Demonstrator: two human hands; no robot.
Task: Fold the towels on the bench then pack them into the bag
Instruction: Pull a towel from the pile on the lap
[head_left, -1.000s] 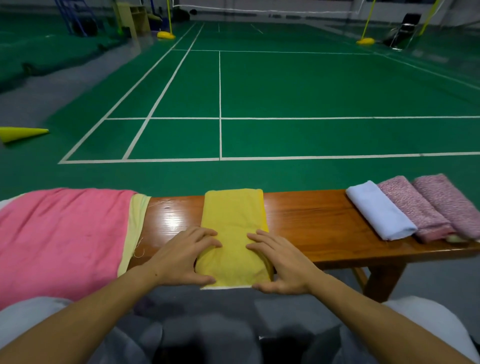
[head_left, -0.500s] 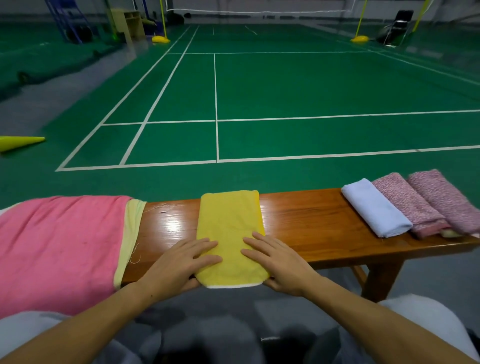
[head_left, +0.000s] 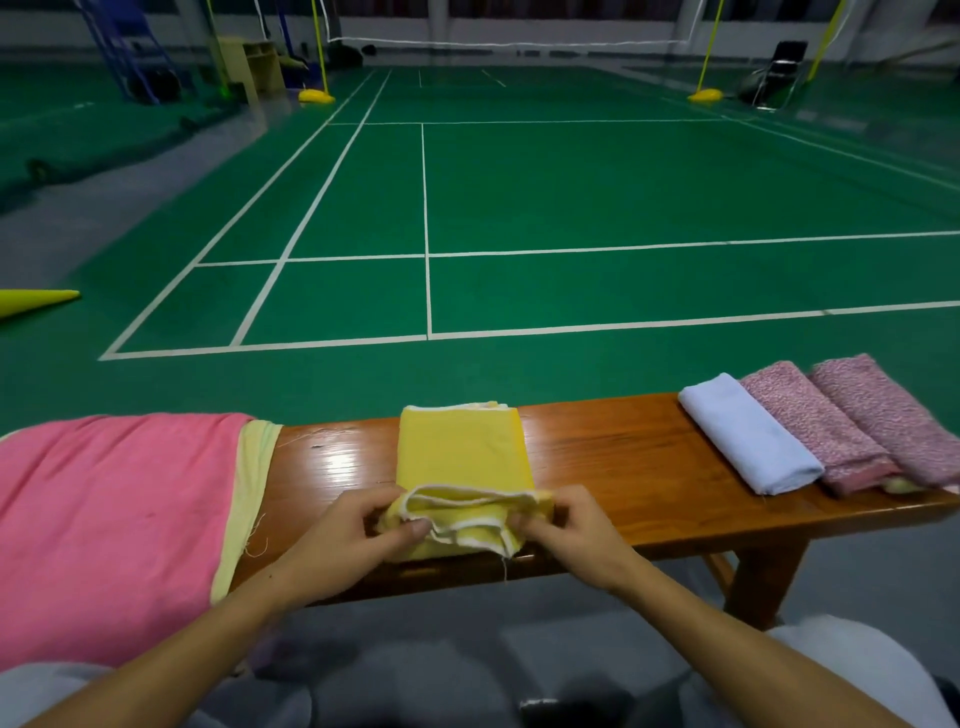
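A yellow towel (head_left: 462, 452), folded into a narrow strip, lies across the middle of the wooden bench (head_left: 613, 457). My left hand (head_left: 343, 540) pinches its near left corner and my right hand (head_left: 566, 530) pinches its near right corner; the near end is lifted and its white-edged layers gape open. A pink towel (head_left: 109, 519) lies spread over the bench's left part with a pale yellow cloth (head_left: 249, 488) showing under its edge. Three folded towels sit at the right: a white one (head_left: 748, 431), and two speckled pink ones (head_left: 815, 426) (head_left: 888, 410). No bag is in view.
The bench stands at the edge of a green badminton court (head_left: 519, 208) with white lines. A yellow cone (head_left: 31, 301) lies on the floor at far left. My knees in grey cloth (head_left: 415, 686) are under the bench's near edge.
Both hands went from pressing flat on the yellow towel's near end to pinching its near corners and lifting that end off the bench.
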